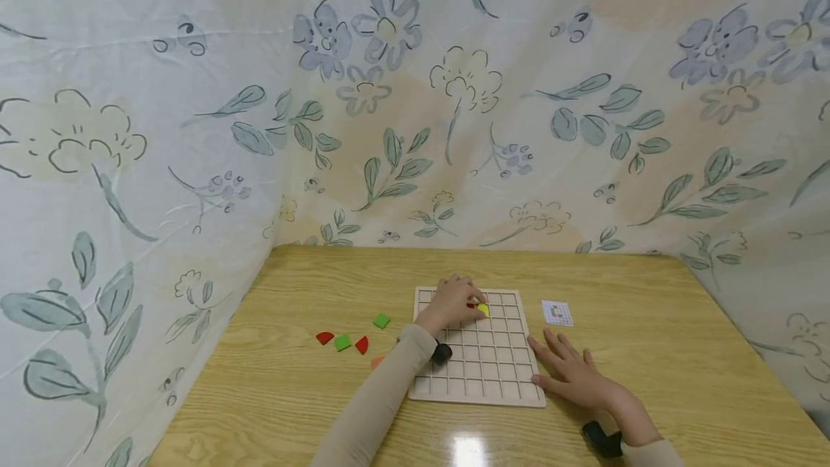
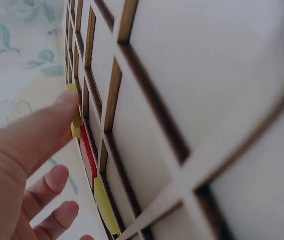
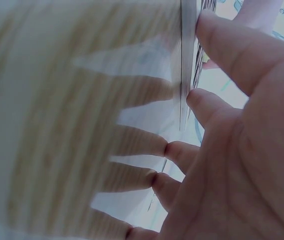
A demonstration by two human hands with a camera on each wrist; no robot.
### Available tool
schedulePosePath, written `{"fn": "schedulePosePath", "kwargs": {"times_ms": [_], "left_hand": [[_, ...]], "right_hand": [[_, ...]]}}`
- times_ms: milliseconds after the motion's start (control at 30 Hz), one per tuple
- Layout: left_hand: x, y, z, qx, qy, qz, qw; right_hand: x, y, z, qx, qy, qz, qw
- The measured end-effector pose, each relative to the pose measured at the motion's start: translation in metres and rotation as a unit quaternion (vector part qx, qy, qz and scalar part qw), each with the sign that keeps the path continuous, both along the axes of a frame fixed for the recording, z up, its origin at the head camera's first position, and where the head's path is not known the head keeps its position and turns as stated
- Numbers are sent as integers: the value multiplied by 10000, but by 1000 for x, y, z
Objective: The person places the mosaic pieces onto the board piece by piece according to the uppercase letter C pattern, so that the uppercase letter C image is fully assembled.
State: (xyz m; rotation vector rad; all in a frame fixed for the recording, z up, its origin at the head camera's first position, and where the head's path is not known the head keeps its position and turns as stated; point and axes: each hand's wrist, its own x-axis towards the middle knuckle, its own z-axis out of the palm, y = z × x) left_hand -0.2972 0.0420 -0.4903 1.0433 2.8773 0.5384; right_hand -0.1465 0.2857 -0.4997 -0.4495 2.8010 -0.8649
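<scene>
A pale wooden grid board [image 1: 480, 401] lies on the table. My left hand [image 1: 452, 301] reaches over its far part and pinches a yellow tile [image 1: 483, 310] at one of the cells. In the left wrist view the thumb lies against that yellow tile [image 2: 75, 129]. A red tile [image 2: 88, 156] and another yellow tile [image 2: 105, 205] sit in cells along the same row. My right hand [image 1: 573, 373] rests beside the board's right edge, fingers spread. Its thumb and index finger touch that edge in the right wrist view.
Left of the board lie two green tiles [image 1: 343, 342], two red quarter-round pieces [image 1: 325, 338] and an orange piece [image 1: 377, 362] partly behind the left sleeve. A small printed grid card [image 1: 557, 313] lies right of the board. Floral cloth [image 1: 402, 164] hangs behind the table [image 1: 285, 409].
</scene>
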Motion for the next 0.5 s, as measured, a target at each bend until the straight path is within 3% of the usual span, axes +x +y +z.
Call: {"fn": "schedulePosePath", "kwargs": {"times_ms": [267, 500], "left_hand": [[0, 3, -5, -33, 249, 445, 9987], [2, 3, -2, 122, 167, 475, 9987]], "right_hand": [[0, 0, 3, 82, -60, -5, 9999], [0, 1, 2, 54, -76, 11, 10000]]}}
